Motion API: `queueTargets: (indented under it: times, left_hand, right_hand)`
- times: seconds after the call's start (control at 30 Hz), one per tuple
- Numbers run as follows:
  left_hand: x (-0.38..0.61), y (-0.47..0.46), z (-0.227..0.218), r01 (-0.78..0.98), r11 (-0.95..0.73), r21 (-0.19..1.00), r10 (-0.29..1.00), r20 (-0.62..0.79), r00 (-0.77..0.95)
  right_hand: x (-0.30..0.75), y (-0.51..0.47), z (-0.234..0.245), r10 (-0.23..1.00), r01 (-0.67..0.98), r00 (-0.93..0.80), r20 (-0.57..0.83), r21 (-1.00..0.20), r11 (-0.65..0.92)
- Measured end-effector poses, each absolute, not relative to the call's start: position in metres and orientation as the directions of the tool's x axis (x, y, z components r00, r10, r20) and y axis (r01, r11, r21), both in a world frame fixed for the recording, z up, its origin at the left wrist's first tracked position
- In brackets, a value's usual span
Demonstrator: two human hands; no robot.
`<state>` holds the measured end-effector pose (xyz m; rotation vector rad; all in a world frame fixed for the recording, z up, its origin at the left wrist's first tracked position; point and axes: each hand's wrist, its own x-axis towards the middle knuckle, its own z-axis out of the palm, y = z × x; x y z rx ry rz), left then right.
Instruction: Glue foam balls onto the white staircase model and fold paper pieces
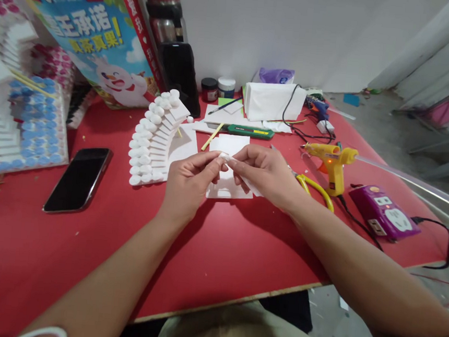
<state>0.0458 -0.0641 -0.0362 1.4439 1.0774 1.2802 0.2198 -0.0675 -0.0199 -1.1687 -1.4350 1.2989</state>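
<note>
My left hand (187, 183) and my right hand (269, 175) meet above the middle of the table, both with thumb and fingers pinched. Between their fingertips is a small white piece (224, 157), mostly hidden; it looks soft, like a bit of cotton. Below them lies a white card (228, 191). Just left of my left hand stands a curved white stepped model (158, 144), its outer side edged with round white tufts. A yellow stick (212, 137) lies beyond my left hand. Yellow-handled pliers or scissors (317, 189) rest beside my right wrist, partly covered.
A yellow glue gun (331, 162) with a clear glue stick and a purple power socket (385, 213) with cords are at the right. A green cutter (249, 132) lies behind the hands. A phone (78, 179), a blue-and-white model (41, 126) and a printed bag (102, 37) occupy the left.
</note>
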Motion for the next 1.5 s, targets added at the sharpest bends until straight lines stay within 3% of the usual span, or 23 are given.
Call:
queueTargets:
  times: [0.13, 0.3, 0.4, 0.47, 0.53, 0.63, 0.7, 0.77, 0.9, 1.0, 1.13, 1.33, 1.5]
  left_hand:
    - [0.051, -0.070, -0.035, 0.168, -0.320, 0.932, 0.947, 0.314, 0.064]
    - [0.051, -0.075, -0.039, 0.396, -0.581, 0.711, 0.795, 0.599, 0.092]
    - [0.051, -0.077, -0.043, 0.435, -0.648, 0.625, 0.733, 0.666, 0.135]
    - [0.051, -0.078, -0.043, 0.385, -0.662, 0.643, 0.732, 0.664, 0.150]
    - [0.051, -0.078, -0.041, 0.281, -0.618, 0.735, 0.782, 0.612, 0.117]
    - [0.049, -0.073, -0.039, 0.047, -0.420, 0.906, 0.905, 0.415, 0.092]
    - [0.046, -0.068, -0.040, -0.084, -0.284, 0.955, 0.940, 0.294, 0.171]
    - [0.044, -0.065, -0.040, -0.140, -0.233, 0.962, 0.929, 0.263, 0.259]
    - [0.043, -0.066, -0.038, -0.024, -0.366, 0.930, 0.896, 0.359, 0.262]
    - [0.045, -0.069, -0.035, 0.080, -0.441, 0.894, 0.883, 0.417, 0.214]
    - [0.048, -0.073, -0.034, 0.118, -0.409, 0.905, 0.908, 0.389, 0.157]
    - [0.053, -0.075, -0.039, -0.002, -0.268, 0.963, 0.958, 0.267, 0.103]
    - [0.056, -0.077, -0.036, 0.162, -0.474, 0.865, 0.880, 0.472, 0.057]
  right_hand:
    - [0.210, -0.076, -0.018, 0.990, 0.198, -0.046, 0.131, -0.970, 0.137]
    - [0.204, -0.085, -0.017, 0.977, 0.235, -0.033, 0.209, -0.949, 0.211]
    - [0.206, -0.086, -0.014, 0.968, 0.253, -0.029, 0.249, -0.935, 0.248]
    - [0.210, -0.085, -0.011, 0.962, 0.246, -0.034, 0.270, -0.931, 0.270]
    - [0.216, -0.084, -0.009, 0.958, 0.235, -0.080, 0.276, -0.929, 0.287]
    - [0.227, -0.079, -0.007, 0.945, 0.236, -0.192, 0.264, -0.922, 0.306]
    - [0.232, -0.076, -0.007, 0.936, 0.212, -0.247, 0.251, -0.929, 0.305]
    - [0.235, -0.074, -0.007, 0.930, 0.153, -0.290, 0.226, -0.948, 0.278]
    - [0.232, -0.074, -0.008, 0.931, 0.086, -0.314, 0.186, -0.971, 0.223]
    - [0.226, -0.076, -0.009, 0.956, 0.145, -0.249, 0.154, -0.970, 0.195]
    - [0.223, -0.077, -0.011, 0.976, 0.265, -0.160, 0.145, -0.947, 0.184]
    - [0.217, -0.081, -0.017, 0.911, 0.502, -0.096, 0.401, -0.771, 0.392]
    - [0.209, -0.089, -0.016, 0.884, 0.508, -0.104, 0.456, -0.740, 0.441]
